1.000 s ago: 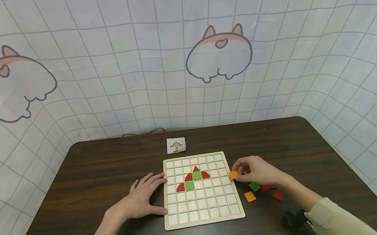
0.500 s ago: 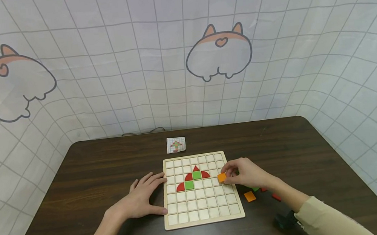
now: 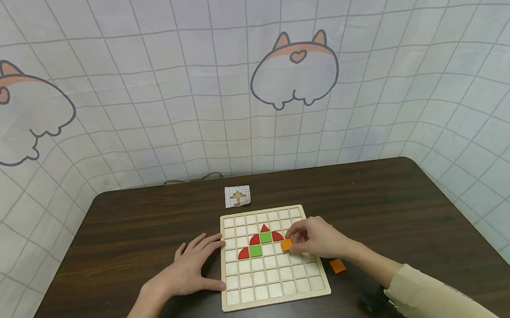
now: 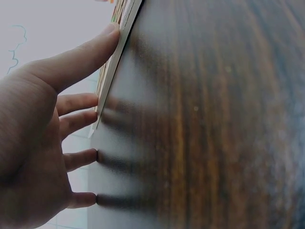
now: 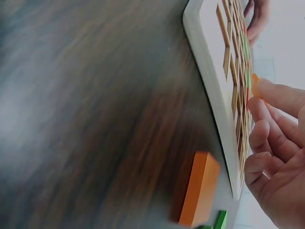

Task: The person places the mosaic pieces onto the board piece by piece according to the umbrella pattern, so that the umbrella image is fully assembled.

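A wooden grid board (image 3: 274,290) lies on the dark table. In its cells sit two green squares (image 3: 255,251), a red triangle (image 3: 264,228) and several red rounded pieces (image 3: 243,253). My right hand (image 3: 320,237) pinches an orange square tile (image 3: 286,245) between thumb and fingers, over the board just right of the set pieces; the right wrist view shows the same orange tile (image 5: 255,85) edge-on at the fingertips. With fingers spread, my left hand (image 3: 187,270) rests at the board's left edge, its thumb (image 4: 102,45) touching the rim in the left wrist view.
Another orange square (image 3: 337,265) lies on the table right of the board. Beside it in the right wrist view are green pieces (image 5: 220,220). A small printed pattern card (image 3: 237,196) lies behind the board. A grid-patterned cloth (image 3: 185,109) hangs behind the table.
My right hand has carried the orange square tile leftward from beside the board's right edge to over its cells. The left hand has stayed at the left edge.
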`<action>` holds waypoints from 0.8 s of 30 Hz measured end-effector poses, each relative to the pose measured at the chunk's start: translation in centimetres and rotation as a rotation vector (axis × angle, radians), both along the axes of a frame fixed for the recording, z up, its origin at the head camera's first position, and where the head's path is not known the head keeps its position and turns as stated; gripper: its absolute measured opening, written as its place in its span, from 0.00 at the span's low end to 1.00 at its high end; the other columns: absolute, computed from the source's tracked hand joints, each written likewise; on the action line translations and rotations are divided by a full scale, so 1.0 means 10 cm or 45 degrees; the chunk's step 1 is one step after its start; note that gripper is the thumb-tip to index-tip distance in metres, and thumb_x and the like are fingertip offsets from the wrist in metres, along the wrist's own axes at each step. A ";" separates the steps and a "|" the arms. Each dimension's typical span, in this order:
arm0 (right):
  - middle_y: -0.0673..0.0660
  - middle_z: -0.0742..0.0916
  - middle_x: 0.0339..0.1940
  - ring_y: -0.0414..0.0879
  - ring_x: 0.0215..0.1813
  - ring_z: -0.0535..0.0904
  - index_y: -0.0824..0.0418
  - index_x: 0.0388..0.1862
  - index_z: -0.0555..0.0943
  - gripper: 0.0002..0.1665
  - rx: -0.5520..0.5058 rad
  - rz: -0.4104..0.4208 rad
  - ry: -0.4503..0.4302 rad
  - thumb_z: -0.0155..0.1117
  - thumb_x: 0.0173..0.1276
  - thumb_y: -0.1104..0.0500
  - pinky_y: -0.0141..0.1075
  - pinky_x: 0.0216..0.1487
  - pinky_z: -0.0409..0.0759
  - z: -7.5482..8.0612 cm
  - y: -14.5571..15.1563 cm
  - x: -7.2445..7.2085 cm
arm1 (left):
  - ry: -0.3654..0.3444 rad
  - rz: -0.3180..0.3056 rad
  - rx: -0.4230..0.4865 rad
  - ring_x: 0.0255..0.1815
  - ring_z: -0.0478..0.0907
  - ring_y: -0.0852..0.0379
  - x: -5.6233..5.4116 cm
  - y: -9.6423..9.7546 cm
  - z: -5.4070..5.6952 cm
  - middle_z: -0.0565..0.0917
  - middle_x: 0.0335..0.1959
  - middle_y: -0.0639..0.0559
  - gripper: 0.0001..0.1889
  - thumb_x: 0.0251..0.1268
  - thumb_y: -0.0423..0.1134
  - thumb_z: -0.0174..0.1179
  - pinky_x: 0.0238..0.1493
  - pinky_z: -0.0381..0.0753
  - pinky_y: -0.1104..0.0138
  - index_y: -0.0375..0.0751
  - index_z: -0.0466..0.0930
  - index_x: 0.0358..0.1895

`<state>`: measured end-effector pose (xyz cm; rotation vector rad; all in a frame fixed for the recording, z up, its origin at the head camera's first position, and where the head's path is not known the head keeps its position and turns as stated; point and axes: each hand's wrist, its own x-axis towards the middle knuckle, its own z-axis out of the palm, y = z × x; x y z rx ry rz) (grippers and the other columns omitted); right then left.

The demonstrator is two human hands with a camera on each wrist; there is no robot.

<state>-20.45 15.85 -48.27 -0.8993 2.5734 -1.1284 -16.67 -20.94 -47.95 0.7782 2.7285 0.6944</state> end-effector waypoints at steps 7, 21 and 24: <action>0.43 0.83 0.28 0.38 0.32 0.78 0.62 0.44 0.87 0.13 -0.004 0.016 0.021 0.78 0.64 0.60 0.33 0.36 0.79 0.00 -0.15 0.00 | 0.012 -0.007 0.010 0.81 0.48 0.35 0.00 0.00 0.01 0.61 0.80 0.48 0.50 0.52 0.66 0.74 0.67 0.43 0.25 0.46 0.68 0.76; 0.43 0.82 0.27 0.37 0.30 0.76 0.63 0.44 0.86 0.11 0.053 -0.006 0.085 0.76 0.63 0.62 0.33 0.36 0.78 -0.01 -0.36 0.03 | 0.007 0.000 -0.008 0.81 0.48 0.36 0.00 0.00 0.02 0.61 0.80 0.50 0.50 0.52 0.66 0.74 0.68 0.43 0.26 0.47 0.67 0.77; 0.42 0.82 0.25 0.37 0.28 0.76 0.62 0.43 0.86 0.11 0.088 -0.022 0.120 0.76 0.63 0.62 0.34 0.34 0.77 -0.01 -0.40 0.04 | 0.002 -0.003 -0.002 0.81 0.48 0.36 0.00 0.00 0.01 0.60 0.81 0.50 0.50 0.53 0.66 0.74 0.68 0.43 0.26 0.47 0.67 0.77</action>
